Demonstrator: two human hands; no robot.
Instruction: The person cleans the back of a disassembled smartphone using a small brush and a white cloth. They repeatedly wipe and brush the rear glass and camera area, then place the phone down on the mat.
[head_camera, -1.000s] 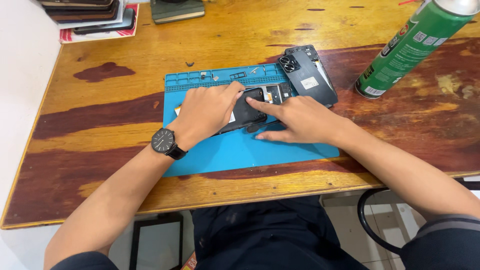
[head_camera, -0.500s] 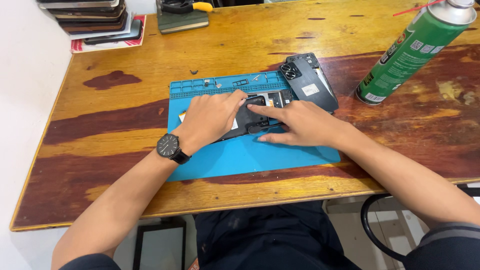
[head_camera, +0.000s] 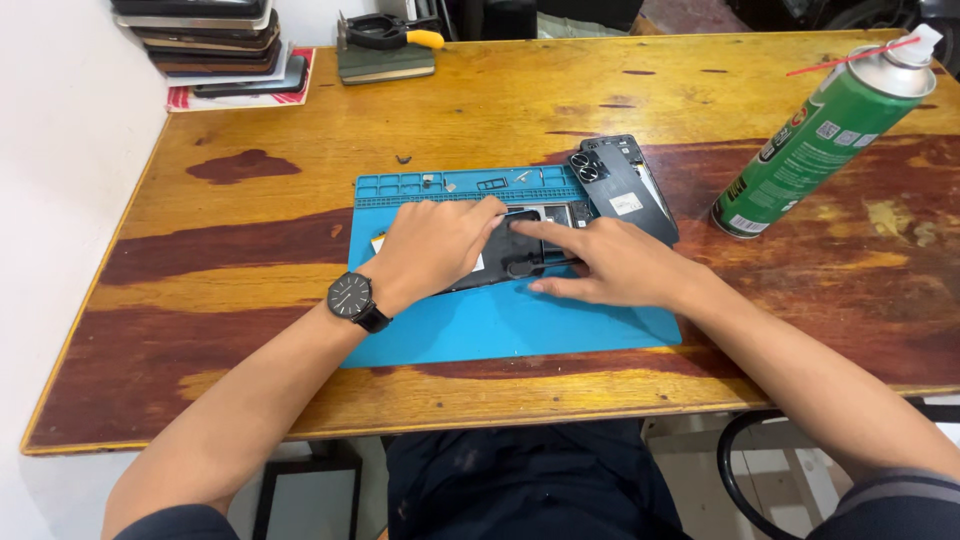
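A green spray can (head_camera: 815, 140) stands tilted at the right of the wooden surface (head_camera: 300, 120), its label carrying white and red patches. A small white label (head_camera: 627, 203) sits on the dark back cover (head_camera: 625, 185) beside the blue mat (head_camera: 500, 320).

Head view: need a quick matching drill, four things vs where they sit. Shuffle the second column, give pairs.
Things:
1. opened phone
2. back cover
3. green spray can
4. stack of phones

Places:
A. far left corner of the wooden table
B. on the blue mat, under the left hand and right hand
C. lying on the table's right side, off the mat
D. at the mat's far right corner, partly over its edge

Pairs: 1-B, 2-D, 3-C, 4-A
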